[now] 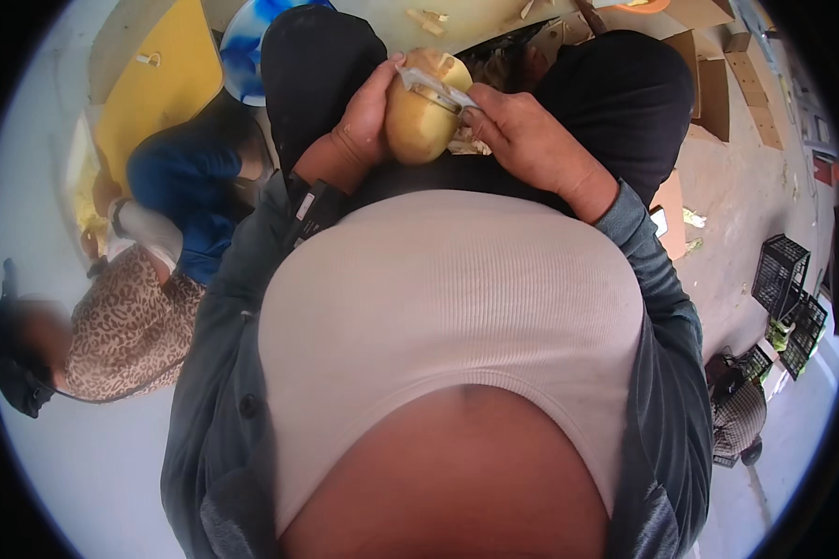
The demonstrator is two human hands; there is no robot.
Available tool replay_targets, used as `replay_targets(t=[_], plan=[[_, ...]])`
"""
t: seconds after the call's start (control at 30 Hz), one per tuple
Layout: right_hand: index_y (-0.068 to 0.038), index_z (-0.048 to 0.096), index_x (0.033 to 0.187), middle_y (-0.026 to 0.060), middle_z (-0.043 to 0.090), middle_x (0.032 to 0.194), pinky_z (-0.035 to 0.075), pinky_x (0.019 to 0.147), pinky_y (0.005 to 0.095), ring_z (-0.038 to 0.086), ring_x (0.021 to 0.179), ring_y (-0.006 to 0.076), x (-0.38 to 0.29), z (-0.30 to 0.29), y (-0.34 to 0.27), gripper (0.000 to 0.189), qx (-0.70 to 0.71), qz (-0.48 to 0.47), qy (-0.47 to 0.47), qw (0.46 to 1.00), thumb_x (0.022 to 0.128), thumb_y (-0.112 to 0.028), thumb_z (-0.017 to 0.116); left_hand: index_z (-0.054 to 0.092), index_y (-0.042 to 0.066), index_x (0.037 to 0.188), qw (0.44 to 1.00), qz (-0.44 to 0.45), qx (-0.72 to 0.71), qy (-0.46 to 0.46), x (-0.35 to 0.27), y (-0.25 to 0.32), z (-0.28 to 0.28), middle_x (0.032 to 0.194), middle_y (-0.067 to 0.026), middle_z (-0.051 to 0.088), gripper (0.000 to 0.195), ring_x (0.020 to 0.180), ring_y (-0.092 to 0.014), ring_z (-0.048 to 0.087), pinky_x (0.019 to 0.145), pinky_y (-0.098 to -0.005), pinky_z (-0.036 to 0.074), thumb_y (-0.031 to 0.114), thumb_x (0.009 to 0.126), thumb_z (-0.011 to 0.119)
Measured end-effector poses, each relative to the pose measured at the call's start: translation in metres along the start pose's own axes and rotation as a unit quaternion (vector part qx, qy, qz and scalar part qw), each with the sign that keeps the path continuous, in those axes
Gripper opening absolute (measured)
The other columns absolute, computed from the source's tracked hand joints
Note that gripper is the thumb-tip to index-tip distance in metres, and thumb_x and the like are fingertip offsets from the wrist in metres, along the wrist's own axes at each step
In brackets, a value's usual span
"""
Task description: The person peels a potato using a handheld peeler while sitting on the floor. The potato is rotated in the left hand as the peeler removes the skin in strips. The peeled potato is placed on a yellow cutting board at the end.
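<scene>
A large, rounded, yellowish fruit or vegetable point(419, 126), its exact kind unclear, is held above the lap between the knees. Its skin is brownish in parts and paler near the upper right end. My left hand point(367, 115) grips its left side. In my right hand point(524, 133) is a peeler point(437, 91) with a pale handle and frame, lying across the upper face of the fruit or vegetable. The fingertips behind it are partly hidden. Pale scraps point(470, 142) show below, between the legs.
Another person point(129, 321) in a leopard-print top sits at the left by a yellow board point(161, 84). A blue and white basin point(245, 56) stands near my left knee. Cardboard boxes point(713, 98) are at the upper right; black plastic crates point(781, 276) and a further person point(739, 419) are at the far right.
</scene>
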State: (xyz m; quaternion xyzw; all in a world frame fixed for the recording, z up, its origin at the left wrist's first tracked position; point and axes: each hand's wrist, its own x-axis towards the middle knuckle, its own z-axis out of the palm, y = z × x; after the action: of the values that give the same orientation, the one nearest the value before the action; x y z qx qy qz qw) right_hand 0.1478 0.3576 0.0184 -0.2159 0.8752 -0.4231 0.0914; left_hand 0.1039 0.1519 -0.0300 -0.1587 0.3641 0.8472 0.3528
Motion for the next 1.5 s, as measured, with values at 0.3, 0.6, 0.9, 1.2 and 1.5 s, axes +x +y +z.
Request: replay_targets(t=[0.3,0.6,0.9,1.2,1.5], plan=[[0.002,0.050,0.094,0.0270,0.062,0.075,0.051,0.066,0.0510,0.062,0.076,0.0453,0.007,0.004,0.013,0.020,-0.075,0.022,0.044,0.996,0.096,-0.018,0.053,0.055,0.005,0.126,1.000,-0.001,0.010,-0.013,0.001,-0.002,0.001,0.120,-0.0132,0.063,0.046,0.108,-0.025,0.063,0.097,-0.0398,0.050,0.041,0.100,0.045],[0.001,0.056,0.092,0.0253,0.063,0.072,0.053,0.067,0.0495,0.066,0.072,0.0423,-0.006,0.008,-0.006,0.015,-0.110,0.008,-0.025,0.994,0.092,-0.014,0.055,0.057,0.006,0.122,0.999,-0.044,-0.001,0.025,0.010,-0.006,-0.011,0.112,-0.0127,0.065,0.046,0.099,-0.026,0.065,0.092,-0.0421,0.053,0.044,0.097,0.050],[0.000,0.057,0.091,0.0211,0.061,0.067,0.051,0.057,0.0459,0.063,0.062,0.0395,-0.012,0.004,-0.019,0.012,-0.127,-0.099,-0.110,0.981,0.092,-0.012,0.058,0.056,0.005,0.126,0.998,0.010,0.024,0.061,0.014,-0.001,-0.008,0.120,-0.0124,0.064,0.048,0.109,-0.028,0.063,0.098,-0.0434,0.050,0.043,0.100,0.043],[-0.006,0.056,0.099,0.0213,0.062,0.072,0.050,0.062,0.0511,0.061,0.071,0.0433,-0.011,-0.015,0.061,0.012,-0.172,0.031,0.127,0.977,0.093,-0.016,0.057,0.055,0.007,0.129,1.000,0.004,-0.026,0.001,0.006,0.001,-0.002,0.123,-0.0111,0.063,0.047,0.112,-0.025,0.061,0.101,-0.0413,0.048,0.041,0.098,0.055],[-0.003,0.051,0.094,0.0213,0.060,0.068,0.048,0.061,0.0500,0.061,0.070,0.0421,0.002,-0.016,0.011,0.016,-0.098,-0.014,0.119,0.988,0.096,-0.019,0.054,0.055,0.006,0.127,0.999,0.028,0.006,-0.029,0.003,0.001,0.001,0.119,-0.0125,0.064,0.052,0.109,-0.024,0.062,0.098,-0.0395,0.049,0.049,0.098,0.048]])
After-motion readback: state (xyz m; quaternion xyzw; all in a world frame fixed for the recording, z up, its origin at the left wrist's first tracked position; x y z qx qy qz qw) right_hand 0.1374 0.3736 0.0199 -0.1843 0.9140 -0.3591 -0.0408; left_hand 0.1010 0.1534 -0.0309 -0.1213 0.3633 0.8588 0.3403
